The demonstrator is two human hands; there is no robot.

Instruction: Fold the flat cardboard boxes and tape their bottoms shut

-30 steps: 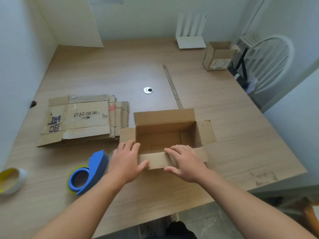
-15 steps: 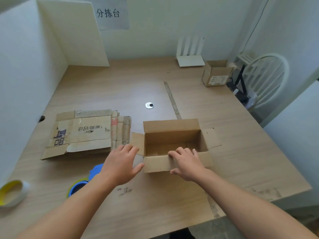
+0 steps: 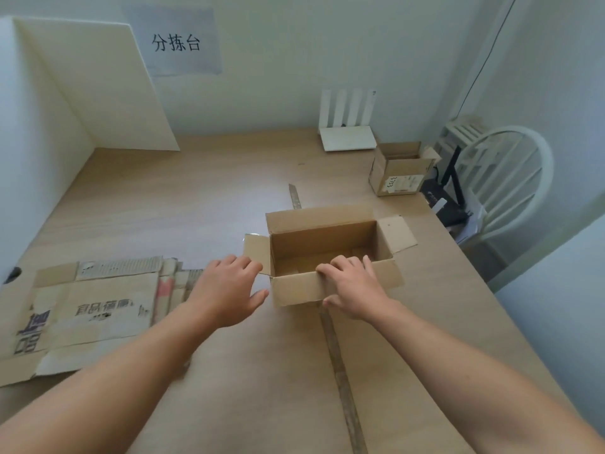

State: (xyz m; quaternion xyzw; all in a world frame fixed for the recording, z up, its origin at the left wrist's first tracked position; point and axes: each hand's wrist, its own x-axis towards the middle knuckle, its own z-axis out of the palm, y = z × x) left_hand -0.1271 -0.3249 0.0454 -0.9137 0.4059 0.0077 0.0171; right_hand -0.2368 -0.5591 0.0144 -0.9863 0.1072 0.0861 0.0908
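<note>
An open cardboard box (image 3: pixel 314 221) of plain brown corrugated board stands upright on the pale wood-grain table (image 3: pixel 196 198), about midway between the near and far edges and nearer the right edge. It is rectangular, and its four top flaps are splayed outward: the far one stands up, the two short side ones lean out, and the near one folds down toward the person. The right hand (image 3: pixel 353 290) holds that near flap. Its grip is closed on the cardboard, with the fingers (image 3: pixel 340 265) curled over the fold into the box mouth and the thumb underneath on the flap's outer face. The left hand (image 3: pixel 229 286) is just beside the box's left side flap; its grip is spread, fingers loosely bent and thumb held wide, holding nothing, and whether the fingertips touch the flap cannot be told. Along the left edge lies a stack of flattened cardboard boxes (image 3: pixel 98 309), worn and creased, with dark printed characters and ragged fluted edges. A dull brown strip of tape (image 3: pixel 340 371) runs straight across the table from near to far, passing under the box. Near the far right corner sits a small open carton (image 3: pixel 397 175) with a white label, and at the far edge a flat white router (image 3: pixel 347 132) with four upright blade-shaped antennae. A white spindle-back chair (image 3: pixel 510 178) stands off the right edge.
</note>
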